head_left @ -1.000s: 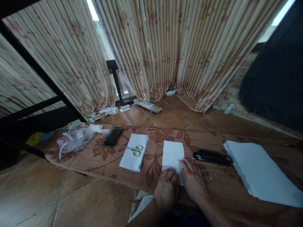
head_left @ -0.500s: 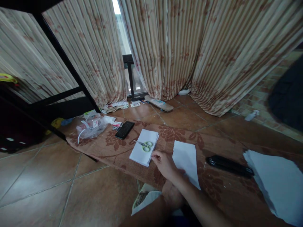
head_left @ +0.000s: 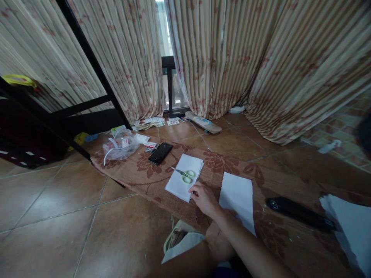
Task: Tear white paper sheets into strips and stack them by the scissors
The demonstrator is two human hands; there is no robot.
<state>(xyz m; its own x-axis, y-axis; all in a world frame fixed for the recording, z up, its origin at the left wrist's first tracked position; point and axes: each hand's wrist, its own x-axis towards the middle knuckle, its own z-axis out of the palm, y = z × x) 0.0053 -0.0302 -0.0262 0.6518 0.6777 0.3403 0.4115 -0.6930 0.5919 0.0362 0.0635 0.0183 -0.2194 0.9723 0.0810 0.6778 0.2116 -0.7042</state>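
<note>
A stack of white paper [head_left: 177,181] lies on the patterned cloth, with green-handled scissors [head_left: 185,175] resting on top. My right hand [head_left: 203,197] is at the stack's near right corner, its thumb and fingertips closed on the paper edge. My left hand [head_left: 218,239] is below, crossed under my right forearm; its fingers are hidden, so I cannot tell whether it holds anything. Beside it lies a second white paper pile [head_left: 237,197] with a torn-looking edge. Farther right are a black stapler-like tool [head_left: 300,213] and a larger stack of white sheets [head_left: 352,227].
A black phone [head_left: 160,153] and a clear plastic bag [head_left: 120,146] sit on the cloth-covered bench [head_left: 139,181] to the left. Beyond, a skateboard [head_left: 203,122] lies on the tiled floor before striped curtains [head_left: 214,58]. A shoe [head_left: 176,237] shows below the bench.
The view has turned slightly left, so everything appears shifted right. My right hand stays at the paper stack's corner, its fingers a little more curled. The scissors have not moved on the stack.
</note>
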